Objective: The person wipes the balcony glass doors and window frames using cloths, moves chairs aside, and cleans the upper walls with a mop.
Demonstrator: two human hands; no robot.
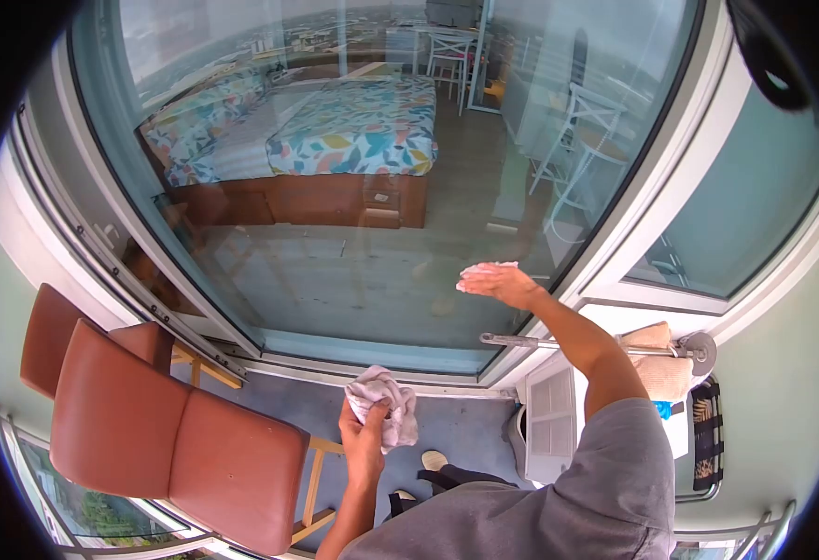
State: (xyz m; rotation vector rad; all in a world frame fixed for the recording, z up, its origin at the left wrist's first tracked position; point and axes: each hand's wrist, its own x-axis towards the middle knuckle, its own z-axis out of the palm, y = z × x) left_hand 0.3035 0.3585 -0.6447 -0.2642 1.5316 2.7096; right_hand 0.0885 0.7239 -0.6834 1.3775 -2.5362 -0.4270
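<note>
My right hand (pixel 507 285) reaches forward to the large glass pane (pixel 363 271), pressing a pale pinkish cloth (pixel 487 268) that shows along its fingers, near the pane's lower right part. Lower down and to the left, my left hand (pixel 364 437) grips a crumpled whitish-pink cloth (pixel 392 397), with the thumb over it. That cloth hangs in front of my body, above the grey-blue floor. Behind the glass a bed with a leaf-patterned cover (pixel 363 121) is visible.
Brown padded chairs (pixel 232 467) stand at the left. On the right are a white cabinet (pixel 551 420), folded beige towels (pixel 666 373), a metal-handled tool (pixel 521 342) and a dark bin (pixel 516 434). White frames (pixel 652 196) border the glass.
</note>
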